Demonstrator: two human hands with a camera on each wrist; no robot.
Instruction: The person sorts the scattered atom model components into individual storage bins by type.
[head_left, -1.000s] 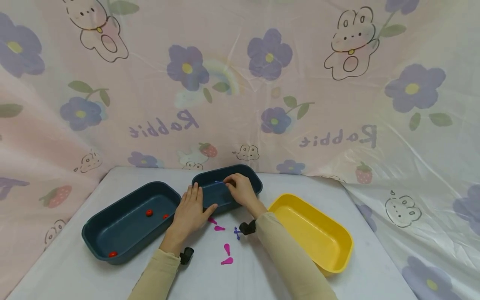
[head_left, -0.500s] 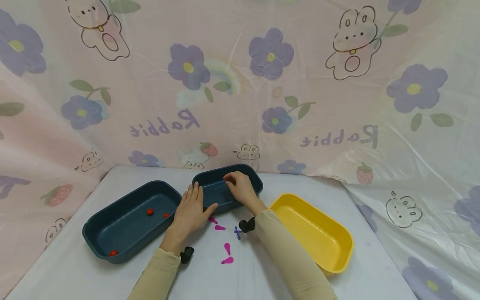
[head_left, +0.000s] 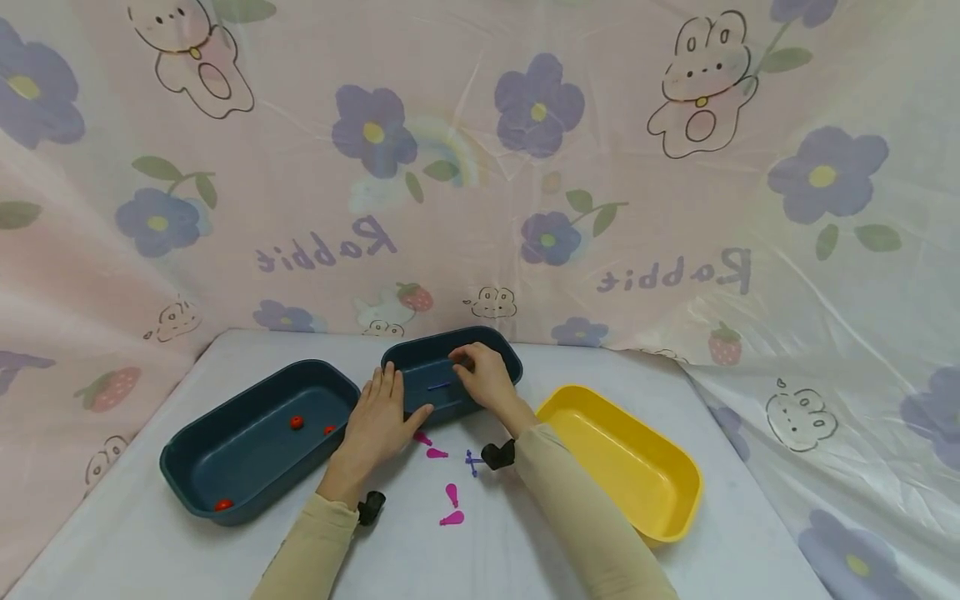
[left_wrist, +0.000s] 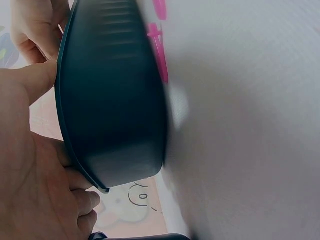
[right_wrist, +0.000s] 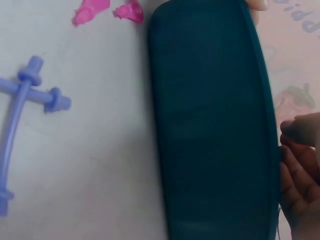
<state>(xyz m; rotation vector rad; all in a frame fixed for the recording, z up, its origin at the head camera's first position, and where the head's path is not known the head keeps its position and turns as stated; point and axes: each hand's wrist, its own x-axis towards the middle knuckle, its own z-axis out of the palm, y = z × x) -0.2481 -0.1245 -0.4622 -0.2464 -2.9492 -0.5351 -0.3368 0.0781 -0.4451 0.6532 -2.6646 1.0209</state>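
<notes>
My left hand [head_left: 375,421] rests on the left end of the small dark teal basin [head_left: 441,412], fingers extended over its rim and thumb spread to the side. The thumb touches the rim in the left wrist view. Above the basin's right part is my right hand [head_left: 483,379], fingers loosely bent with nothing visible between them. A thin blue-purple plastic stick [head_left: 438,386] lies on the basin floor, left of the right fingertips. Crossed blue-purple sticks with ringed ends [head_left: 472,462] lie on the table near the right wrist; they appear large in the right wrist view.
Several pink bulb-shaped plastic pieces [head_left: 452,496] lie on the white cloth in front of the small basin. At left stands a larger teal basin [head_left: 247,417] holding red round pieces [head_left: 297,422]. A yellow basin [head_left: 626,467] sits at right, partly behind the right sleeve.
The blue-purple stick was between the right fingertips one second ago; it has been let go and now lies on the small basin's floor. The left hand has stayed in place.
</notes>
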